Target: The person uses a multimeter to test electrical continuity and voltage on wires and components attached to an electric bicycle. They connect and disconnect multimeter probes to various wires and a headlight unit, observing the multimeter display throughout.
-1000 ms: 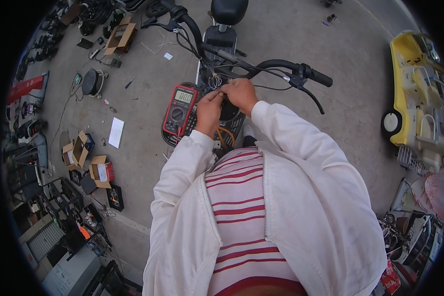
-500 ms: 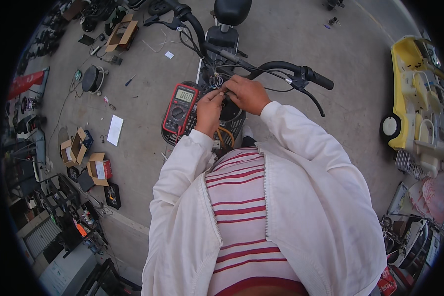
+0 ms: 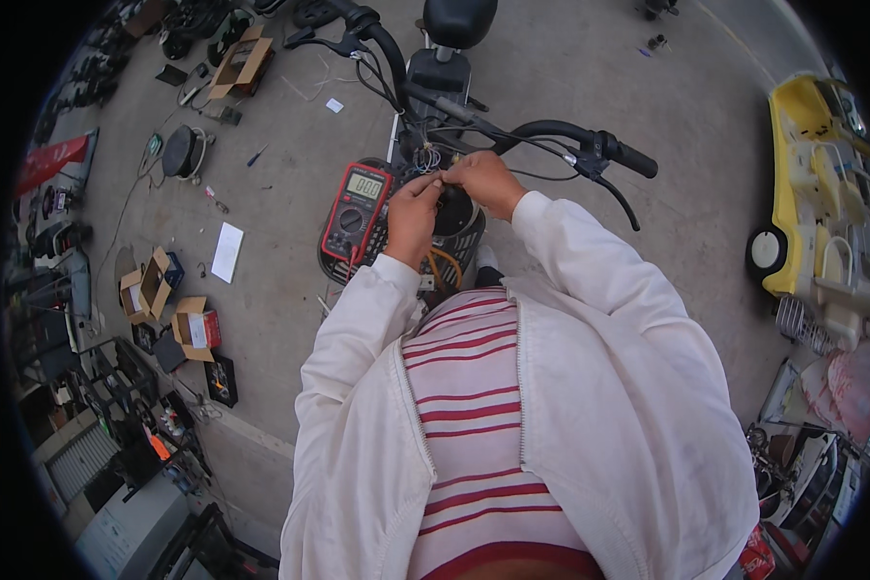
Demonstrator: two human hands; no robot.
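Note:
My left hand point(image 3: 413, 217) and my right hand point(image 3: 490, 182) meet fingertip to fingertip over the front of an electric bike. Both are closed in a pinch; whatever lies between the fingers is too small to make out. Just beyond them a bundle of thin wires point(image 3: 426, 158) spills out below the handlebar point(image 3: 541, 128). A red and black multimeter point(image 3: 355, 211) with its display lit leans beside my left hand, on the black basket point(image 3: 467, 253). A red test lead plugs into its lower end. Under my hands is a round black part point(image 3: 453, 215), and yellow-orange cable point(image 3: 444, 269) shows in the basket.
The black saddle point(image 3: 459, 21) lies beyond the handlebar. On the floor to the left are a round stool point(image 3: 178, 153), a screwdriver point(image 3: 257, 155), a white sheet point(image 3: 226, 252) and opened cardboard boxes point(image 3: 145, 287). A yellow vehicle body point(image 3: 788, 193) stands at the right.
My right hand's fingers have shifted slightly and its fingertips lie closer against my left ones. The left hand stays almost where it was, and the multimeter has not moved in the basket.

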